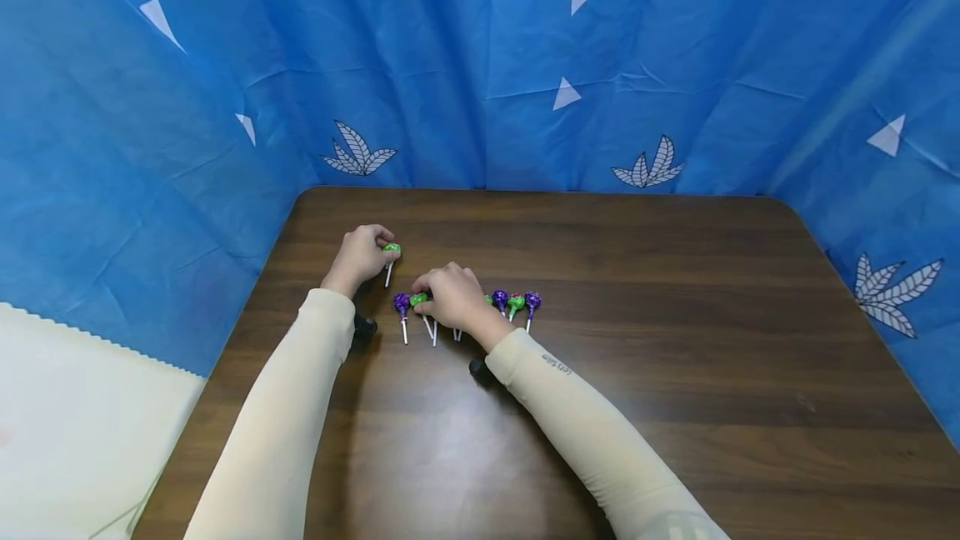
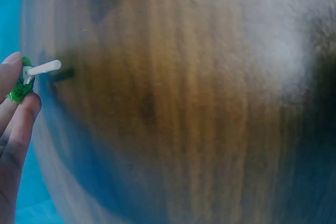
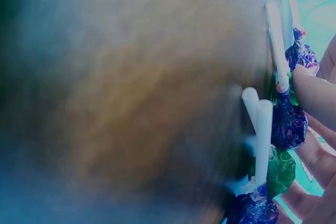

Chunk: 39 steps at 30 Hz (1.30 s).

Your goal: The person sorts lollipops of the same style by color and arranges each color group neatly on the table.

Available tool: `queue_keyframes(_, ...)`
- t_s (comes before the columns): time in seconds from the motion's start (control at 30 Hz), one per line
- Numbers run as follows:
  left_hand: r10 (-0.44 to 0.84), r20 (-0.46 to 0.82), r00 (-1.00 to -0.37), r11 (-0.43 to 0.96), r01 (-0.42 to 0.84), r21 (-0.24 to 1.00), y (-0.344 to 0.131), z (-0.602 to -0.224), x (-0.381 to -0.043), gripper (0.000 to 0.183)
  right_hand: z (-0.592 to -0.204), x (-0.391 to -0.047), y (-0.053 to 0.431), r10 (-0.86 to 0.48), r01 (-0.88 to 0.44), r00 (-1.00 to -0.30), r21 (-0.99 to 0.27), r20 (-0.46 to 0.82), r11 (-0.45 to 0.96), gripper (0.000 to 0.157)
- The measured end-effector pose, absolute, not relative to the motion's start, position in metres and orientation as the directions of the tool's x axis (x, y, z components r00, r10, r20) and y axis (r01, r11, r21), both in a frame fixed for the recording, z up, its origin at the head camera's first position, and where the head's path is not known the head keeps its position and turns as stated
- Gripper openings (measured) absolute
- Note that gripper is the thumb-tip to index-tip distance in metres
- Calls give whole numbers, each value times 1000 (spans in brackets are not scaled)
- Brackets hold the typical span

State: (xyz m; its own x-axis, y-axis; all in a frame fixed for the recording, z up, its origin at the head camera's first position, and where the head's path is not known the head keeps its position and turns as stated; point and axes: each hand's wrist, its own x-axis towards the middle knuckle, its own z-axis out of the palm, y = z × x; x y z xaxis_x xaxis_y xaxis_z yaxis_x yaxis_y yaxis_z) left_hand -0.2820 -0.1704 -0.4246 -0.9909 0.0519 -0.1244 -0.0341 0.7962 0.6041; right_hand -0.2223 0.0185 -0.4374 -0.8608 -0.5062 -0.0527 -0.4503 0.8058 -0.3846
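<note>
My left hand point(image 1: 362, 255) pinches a green-wrapped lollipop point(image 1: 392, 248) by its head, behind the left end of a row of lollipops. In the left wrist view its white stick point(image 2: 44, 67) points away from the fingers. My right hand point(image 1: 456, 298) reaches over the row, thumb and finger around a green lollipop point(image 1: 418, 299). Just left of that is a purple lollipop point(image 1: 402, 303). The right wrist view shows a purple lollipop point(image 3: 290, 127) and a green one point(image 3: 281, 171) beside the fingers. My right hand hides the row's middle from the head view.
At the row's right end lie a purple lollipop point(image 1: 500, 298), a green one point(image 1: 516, 302) and another purple one point(image 1: 532, 301), sticks toward me. The brown wooden table point(image 1: 675, 373) has blue curtains point(image 1: 480, 40) behind it. White cloth point(image 1: 82, 415) hangs at the left.
</note>
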Motion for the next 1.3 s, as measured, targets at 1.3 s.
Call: queue_keyframes(1.3, 60, -62, -996, 813, 13, 582, -173, -434, -289, 24, -417, -295, 0, -228, -158, -968, -443, -108, 883, 30)
